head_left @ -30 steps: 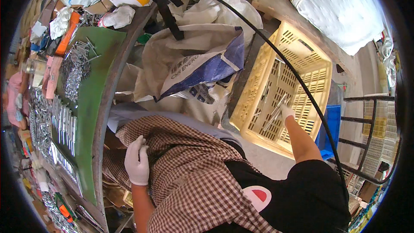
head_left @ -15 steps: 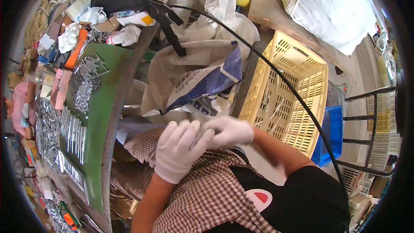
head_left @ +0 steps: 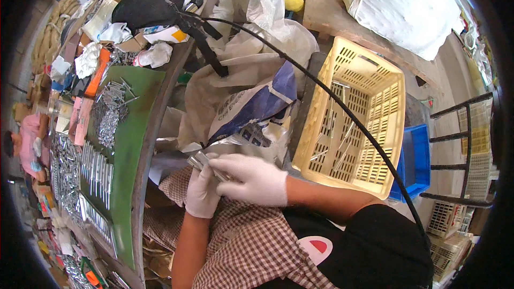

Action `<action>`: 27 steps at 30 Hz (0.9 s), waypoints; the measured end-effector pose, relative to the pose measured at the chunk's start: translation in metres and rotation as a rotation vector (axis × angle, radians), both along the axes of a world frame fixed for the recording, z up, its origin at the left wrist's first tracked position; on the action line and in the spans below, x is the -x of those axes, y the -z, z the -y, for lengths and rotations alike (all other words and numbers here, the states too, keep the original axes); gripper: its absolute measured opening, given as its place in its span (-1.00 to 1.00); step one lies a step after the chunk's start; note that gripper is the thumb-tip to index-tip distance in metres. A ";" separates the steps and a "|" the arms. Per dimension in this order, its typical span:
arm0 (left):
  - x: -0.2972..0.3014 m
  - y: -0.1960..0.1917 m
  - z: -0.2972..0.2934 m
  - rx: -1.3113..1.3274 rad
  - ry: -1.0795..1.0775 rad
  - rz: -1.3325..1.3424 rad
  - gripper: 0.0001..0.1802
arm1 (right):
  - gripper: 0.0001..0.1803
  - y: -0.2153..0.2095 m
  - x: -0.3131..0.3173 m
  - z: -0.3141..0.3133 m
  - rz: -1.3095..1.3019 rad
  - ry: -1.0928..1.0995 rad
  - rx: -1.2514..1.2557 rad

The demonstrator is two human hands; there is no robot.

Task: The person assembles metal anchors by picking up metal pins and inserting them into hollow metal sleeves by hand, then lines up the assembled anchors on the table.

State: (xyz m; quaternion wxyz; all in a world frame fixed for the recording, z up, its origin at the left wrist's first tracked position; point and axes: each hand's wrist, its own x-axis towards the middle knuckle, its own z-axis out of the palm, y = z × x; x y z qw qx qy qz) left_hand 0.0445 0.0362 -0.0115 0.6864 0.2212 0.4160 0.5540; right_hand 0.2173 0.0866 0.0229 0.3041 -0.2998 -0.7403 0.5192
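Note:
White gloves cover both my hands, which meet in front of my checked apron (head_left: 251, 235). Between them is a small bunch of short, shiny metal tubes (head_left: 198, 160), tilted, with their ends pointing up and to the left. My left hand (head_left: 203, 195) grips them from below, its fingers closed. From the right, my right hand (head_left: 257, 179) wraps over the same metal pieces, and its fingers hide part of them. A crumpled white and blue woven sack (head_left: 251, 101) lies just beyond the hands.
On the left, a green-topped bench (head_left: 136, 144) carries a row of metal rods (head_left: 96, 171) and a heap of small screws (head_left: 107, 123). Right of me stands a yellow plastic crate (head_left: 375, 160) holding a few thin rods, beside a blue bin (head_left: 417, 160). A black cable (head_left: 342, 91) arches across.
Both hands have shifted and turned; the right now lies across the left, its forearm more level. Metal tubes mostly hidden before now show between the fingers.

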 end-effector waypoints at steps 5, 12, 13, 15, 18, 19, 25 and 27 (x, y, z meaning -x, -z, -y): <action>0.019 -0.002 0.010 0.008 -0.097 0.198 -0.61 | -0.84 0.044 -0.096 -0.072 -0.065 0.822 0.137; 0.033 0.001 0.024 -0.058 -0.257 0.241 -0.65 | -0.54 0.238 -0.278 -0.155 0.702 1.386 0.347; 0.038 0.003 0.030 -0.052 -0.271 0.207 -0.68 | -0.51 0.255 -0.282 -0.163 0.842 1.363 0.441; 0.043 -0.001 0.044 0.026 -0.347 0.143 -0.71 | -0.50 0.261 -0.278 -0.169 0.847 1.336 0.517; 0.053 0.003 0.063 0.060 -0.368 0.078 -0.72 | -0.54 0.282 -0.292 -0.173 0.995 1.260 0.610; 0.053 0.002 0.067 0.051 -0.377 0.066 -0.70 | -0.56 0.284 -0.291 -0.172 1.060 1.215 0.588; 0.047 0.001 0.085 0.082 -0.584 0.087 -0.57 | -0.66 0.254 -0.283 -0.196 0.921 1.241 0.452; 0.043 -0.002 0.076 0.073 -0.558 0.078 -0.57 | -0.68 0.263 -0.300 -0.209 1.002 1.110 0.162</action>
